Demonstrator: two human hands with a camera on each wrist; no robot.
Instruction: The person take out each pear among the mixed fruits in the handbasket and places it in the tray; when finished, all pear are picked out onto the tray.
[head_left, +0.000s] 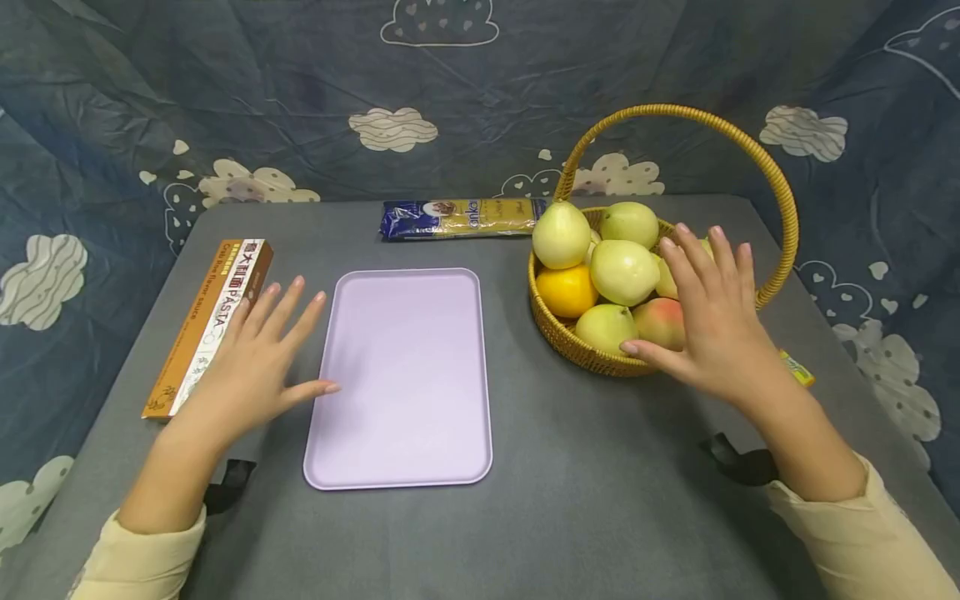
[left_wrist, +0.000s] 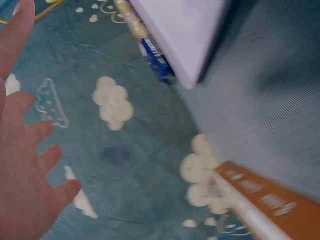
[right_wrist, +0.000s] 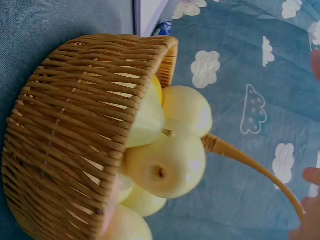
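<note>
My left hand (head_left: 251,371), fingers spread and holding nothing, hovers between a pasta box (head_left: 198,333) and a pale purple tray (head_left: 397,383). It overlaps the box's right side and the tray's left edge in the head view. Also spread and holding nothing, my right hand (head_left: 716,342) is over the right side of a wicker basket (head_left: 551,329). Several pale green pears (head_left: 624,272), a yellow-orange fruit (head_left: 566,292) and a reddish peach (head_left: 660,323) fill the basket. From the right wrist, the basket's woven wall (right_wrist: 75,120) shows with pears rising above its rim.
A blue and gold pasta packet (head_left: 465,218) lies along the table's back edge, its right end by the basket. The tall basket handle (head_left: 780,192) arches above the fruit. A small yellow-green packet (head_left: 797,368) lies partly behind my right wrist. Cloud-patterned cloth (head_left: 292,100) hangs around the grey table (head_left: 585,483).
</note>
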